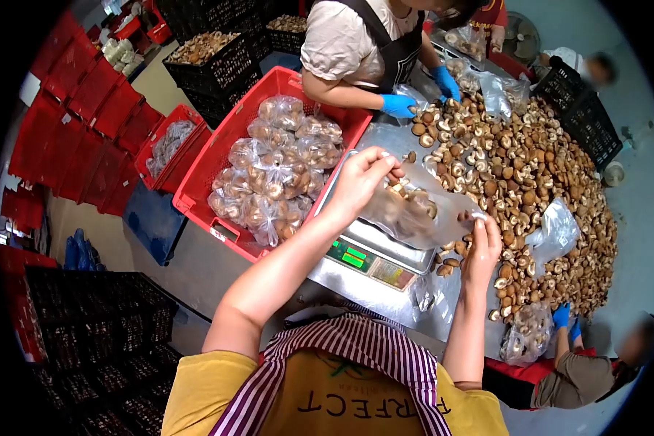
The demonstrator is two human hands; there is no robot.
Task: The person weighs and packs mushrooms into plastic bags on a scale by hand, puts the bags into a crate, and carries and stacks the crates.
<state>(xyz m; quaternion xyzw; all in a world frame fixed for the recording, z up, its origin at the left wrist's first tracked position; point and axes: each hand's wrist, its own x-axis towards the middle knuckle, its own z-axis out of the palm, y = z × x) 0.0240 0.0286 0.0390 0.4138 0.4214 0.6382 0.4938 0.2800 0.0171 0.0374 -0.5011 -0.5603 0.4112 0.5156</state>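
Note:
A clear plastic bag with some mushrooms in it lies over the metal plate of a scale with a lit green display. My left hand is closed at the bag's upper left, its fingers pinched near a few mushrooms; what exactly it grips is hard to make out. At the bag's right edge, my right hand pinches the plastic between thumb and fingers. Loose mushrooms are heaped beside the bag on the right.
Left of the scale stands a red crate of filled mushroom bags. A co-worker's blue-gloved hands are just beyond my left hand. Another gloved co-worker is at lower right. Black crates stand at lower left.

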